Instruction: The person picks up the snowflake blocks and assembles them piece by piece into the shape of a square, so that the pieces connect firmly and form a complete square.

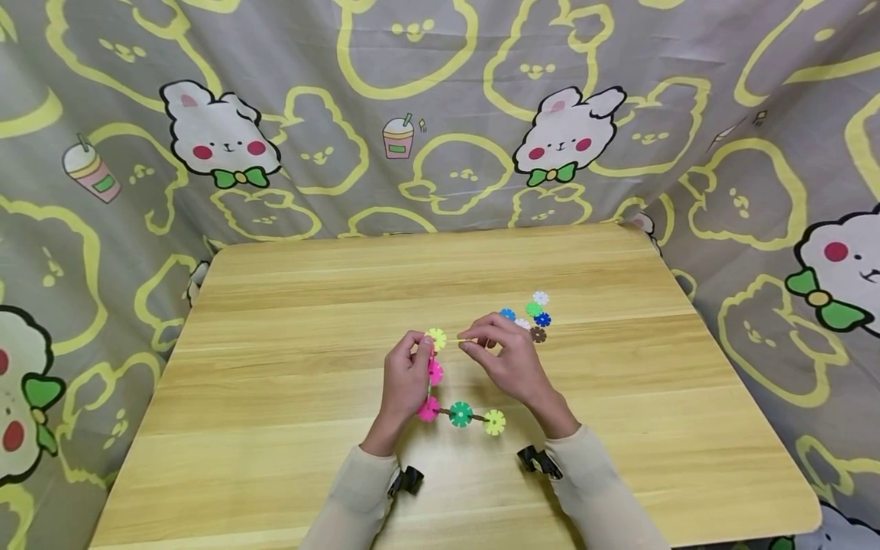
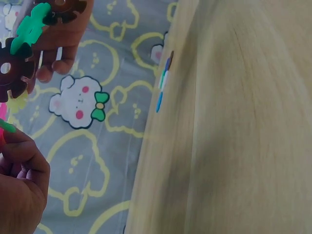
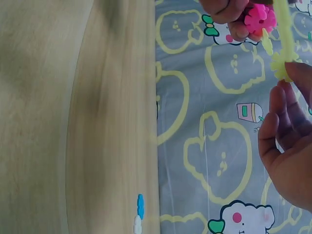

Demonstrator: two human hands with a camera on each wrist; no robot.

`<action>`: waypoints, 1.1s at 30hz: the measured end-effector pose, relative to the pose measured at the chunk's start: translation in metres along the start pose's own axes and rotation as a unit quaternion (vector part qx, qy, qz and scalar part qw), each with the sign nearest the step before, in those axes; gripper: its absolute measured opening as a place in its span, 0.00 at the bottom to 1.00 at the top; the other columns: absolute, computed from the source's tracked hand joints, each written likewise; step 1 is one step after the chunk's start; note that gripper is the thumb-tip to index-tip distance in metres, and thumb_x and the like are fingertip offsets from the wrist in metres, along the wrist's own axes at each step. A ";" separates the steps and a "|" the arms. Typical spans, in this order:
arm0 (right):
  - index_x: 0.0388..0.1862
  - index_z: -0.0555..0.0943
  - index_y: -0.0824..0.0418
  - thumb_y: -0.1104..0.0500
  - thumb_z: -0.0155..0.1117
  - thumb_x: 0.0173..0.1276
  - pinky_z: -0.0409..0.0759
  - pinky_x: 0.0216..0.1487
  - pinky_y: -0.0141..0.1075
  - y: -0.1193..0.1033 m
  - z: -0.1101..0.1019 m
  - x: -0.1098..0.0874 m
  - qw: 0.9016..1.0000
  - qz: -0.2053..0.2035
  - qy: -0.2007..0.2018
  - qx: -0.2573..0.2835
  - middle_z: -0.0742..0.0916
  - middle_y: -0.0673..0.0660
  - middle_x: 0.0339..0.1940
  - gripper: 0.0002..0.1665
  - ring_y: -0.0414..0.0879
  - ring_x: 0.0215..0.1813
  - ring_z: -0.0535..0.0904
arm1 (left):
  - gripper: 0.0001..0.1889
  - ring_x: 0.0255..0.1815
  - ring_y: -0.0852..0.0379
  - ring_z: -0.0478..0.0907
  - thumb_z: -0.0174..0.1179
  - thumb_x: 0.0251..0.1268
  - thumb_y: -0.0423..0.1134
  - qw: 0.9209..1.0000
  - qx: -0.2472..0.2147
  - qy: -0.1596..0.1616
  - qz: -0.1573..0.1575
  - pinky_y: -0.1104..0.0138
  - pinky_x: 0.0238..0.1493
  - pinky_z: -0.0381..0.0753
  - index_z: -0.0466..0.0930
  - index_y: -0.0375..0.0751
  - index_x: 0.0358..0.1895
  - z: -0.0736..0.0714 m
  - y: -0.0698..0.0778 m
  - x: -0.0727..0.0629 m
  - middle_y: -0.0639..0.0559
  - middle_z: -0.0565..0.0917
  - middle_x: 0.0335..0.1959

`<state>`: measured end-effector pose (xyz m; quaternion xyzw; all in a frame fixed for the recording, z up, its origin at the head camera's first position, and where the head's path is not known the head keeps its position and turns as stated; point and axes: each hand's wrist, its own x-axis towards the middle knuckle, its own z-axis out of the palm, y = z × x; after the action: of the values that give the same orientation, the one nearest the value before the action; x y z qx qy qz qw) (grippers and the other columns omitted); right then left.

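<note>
My left hand (image 1: 404,378) grips a chain of slotted plastic snowflake discs near its upper end. The chain has pink discs (image 1: 429,409), a lime-yellow disc (image 1: 436,339) at the top, and a lower arm with a green disc (image 1: 461,414) and another yellow disc (image 1: 493,422), joined by brown discs seen edge-on. To the right, my right hand (image 1: 512,359) pinches a yellow disc (image 3: 280,67) between thumb and fingertips. Edge-on in the head view, that disc points toward the chain's top; whether they touch I cannot tell. Brown discs (image 2: 14,70) loom close in the left wrist view.
Loose discs lie on the wooden table (image 1: 289,367) beyond my right hand: a white disc (image 1: 541,298), a light green disc (image 1: 534,309), a dark blue disc (image 1: 543,319), a brown disc (image 1: 538,334) and others. A patterned curtain (image 1: 454,176) hangs around the table's back and sides.
</note>
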<state>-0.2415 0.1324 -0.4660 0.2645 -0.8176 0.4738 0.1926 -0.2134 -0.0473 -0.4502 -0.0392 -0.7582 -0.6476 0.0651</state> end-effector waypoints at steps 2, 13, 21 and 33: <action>0.36 0.87 0.56 0.65 0.72 0.58 0.79 0.33 0.35 0.000 0.002 0.000 1.000 -0.001 0.003 -0.001 0.85 0.51 0.35 0.07 0.42 0.33 0.78 | 0.11 0.11 0.72 0.61 0.48 0.74 0.32 1.000 0.001 0.000 -0.001 0.76 0.14 0.61 0.75 0.30 0.34 0.000 0.000 0.000 0.51 0.69 0.18; 0.37 0.87 0.59 0.63 0.70 0.61 0.78 0.33 0.31 -0.001 0.005 0.001 1.000 0.004 -0.001 -0.004 0.86 0.48 0.35 0.05 0.39 0.33 0.77 | 0.11 0.11 0.72 0.61 0.48 0.75 0.33 1.000 0.012 -0.004 -0.008 0.76 0.15 0.61 0.76 0.30 0.34 -0.002 0.002 0.001 0.51 0.69 0.18; 0.37 0.87 0.59 0.64 0.71 0.60 0.79 0.33 0.31 0.002 0.007 0.001 1.000 -0.010 -0.001 -0.009 0.86 0.49 0.34 0.06 0.39 0.32 0.78 | 0.12 0.11 0.69 0.61 0.48 0.76 0.36 1.000 0.006 -0.005 -0.014 0.76 0.13 0.60 0.76 0.32 0.36 0.004 -0.032 0.008 0.51 0.69 0.18; 0.34 0.88 0.61 0.66 0.73 0.56 0.78 0.33 0.26 0.000 0.010 0.001 0.999 -0.042 0.020 -0.018 0.87 0.52 0.28 0.06 0.41 0.30 0.81 | 0.13 0.14 0.66 0.62 0.47 0.76 0.40 1.000 0.023 0.003 0.013 0.74 0.15 0.61 0.77 0.40 0.35 0.006 -0.039 0.007 0.53 0.69 0.18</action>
<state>-0.2430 0.1238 -0.4704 0.2857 -0.8103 0.4556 0.2330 -0.2259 -0.0474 -0.4886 -0.0458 -0.7721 -0.6292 0.0771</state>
